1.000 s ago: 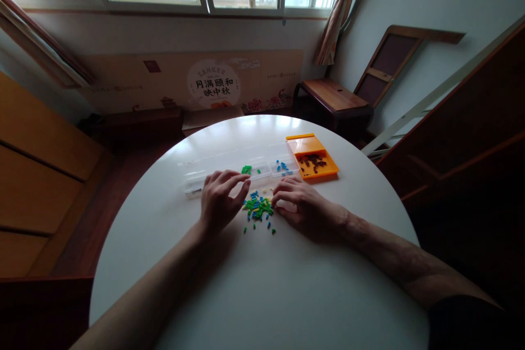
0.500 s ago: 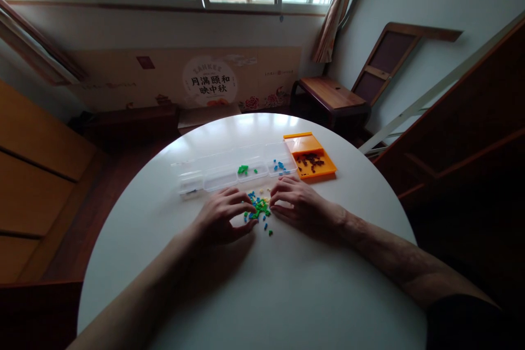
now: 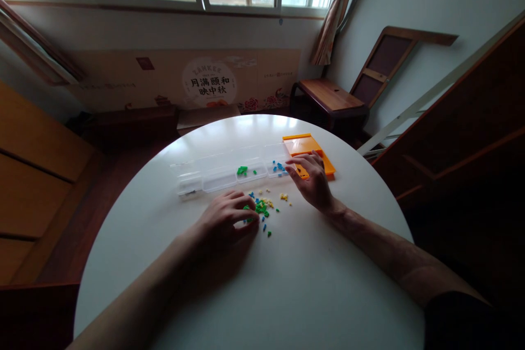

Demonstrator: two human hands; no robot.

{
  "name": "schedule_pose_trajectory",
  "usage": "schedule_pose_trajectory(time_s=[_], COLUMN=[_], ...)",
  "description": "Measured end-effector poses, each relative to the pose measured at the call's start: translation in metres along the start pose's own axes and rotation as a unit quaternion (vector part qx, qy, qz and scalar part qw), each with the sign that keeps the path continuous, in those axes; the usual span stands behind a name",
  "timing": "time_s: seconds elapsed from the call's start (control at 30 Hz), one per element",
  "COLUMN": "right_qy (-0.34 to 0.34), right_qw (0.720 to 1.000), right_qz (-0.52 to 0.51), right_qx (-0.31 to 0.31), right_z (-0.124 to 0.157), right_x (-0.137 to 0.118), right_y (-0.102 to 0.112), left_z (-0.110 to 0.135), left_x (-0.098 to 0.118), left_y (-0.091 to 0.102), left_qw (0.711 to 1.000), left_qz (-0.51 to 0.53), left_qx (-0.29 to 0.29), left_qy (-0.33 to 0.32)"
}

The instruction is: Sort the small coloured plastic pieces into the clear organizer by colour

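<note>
A loose pile of small green, blue and yellow toy bricks [image 3: 262, 207] lies on the white round table [image 3: 287, 284]. At the pile's left side my left hand [image 3: 227, 213] has its fingers curled, thumb and index tips close together; whatever they pinch is too small to make out. My right hand [image 3: 312, 179] hovers by the right end of a clear compartment box [image 3: 219, 179], fingertips drawn together near the blue bricks [image 3: 279, 166]. It partly covers an orange tray [image 3: 329, 167], hiding most of the dark pieces inside. Green bricks [image 3: 242, 170] lie in another compartment.
A few yellow bricks [image 3: 284, 197] lie apart, right of the pile. Beyond the table stand a wooden chair [image 3: 332, 94] and a printed cardboard panel [image 3: 143, 79] below the windows. A dark wooden piece of furniture [image 3: 459, 120] rises on the right.
My right hand has moved from the pile up and right to the clear box's end and the orange tray, uncovering yellow bricks. My left hand stays at the pile, thumb and index closer together.
</note>
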State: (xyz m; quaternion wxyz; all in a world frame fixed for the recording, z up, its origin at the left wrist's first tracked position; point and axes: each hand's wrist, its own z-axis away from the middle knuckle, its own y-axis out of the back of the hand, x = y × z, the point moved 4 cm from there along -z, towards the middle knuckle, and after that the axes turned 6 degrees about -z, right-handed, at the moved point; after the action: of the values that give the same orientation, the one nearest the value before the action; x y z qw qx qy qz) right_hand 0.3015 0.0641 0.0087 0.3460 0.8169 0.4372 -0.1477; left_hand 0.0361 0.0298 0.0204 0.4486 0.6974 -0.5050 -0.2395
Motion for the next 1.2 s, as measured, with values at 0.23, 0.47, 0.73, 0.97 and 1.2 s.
schedule_pose_trajectory(time_s=[0.23,0.47,0.73,0.97,1.2], right_qy=[-0.029,-0.005,0.129,0.157,0.207], right_qw=[0.999,0.997,0.974,0.961,0.923], right_qz=[-0.027,-0.076,-0.087,-0.089,-0.125], right_qx=[-0.005,-0.024,-0.165,-0.209,-0.3], right_z=[0.004,0.004,0.015,0.015,0.023], right_x=[0.002,-0.014,-0.037,-0.034,-0.043], right_y=[0.0,0.004,-0.013,-0.017,-0.022], left_z=[0.001,0.0,0.004,0.005,0.007], left_x=[-0.001,-0.002,-0.009,-0.006,-0.008], left_y=[-0.003,-0.004,-0.004,-0.006,-0.01], left_qw=[1.0,0.999,0.997,0.999,0.999], left_qz=[-0.008,-0.005,-0.007,0.019,0.016], left_qx=[-0.004,0.019,0.024,-0.018,-0.02], left_qy=[0.003,0.03,0.069,0.028,0.025])
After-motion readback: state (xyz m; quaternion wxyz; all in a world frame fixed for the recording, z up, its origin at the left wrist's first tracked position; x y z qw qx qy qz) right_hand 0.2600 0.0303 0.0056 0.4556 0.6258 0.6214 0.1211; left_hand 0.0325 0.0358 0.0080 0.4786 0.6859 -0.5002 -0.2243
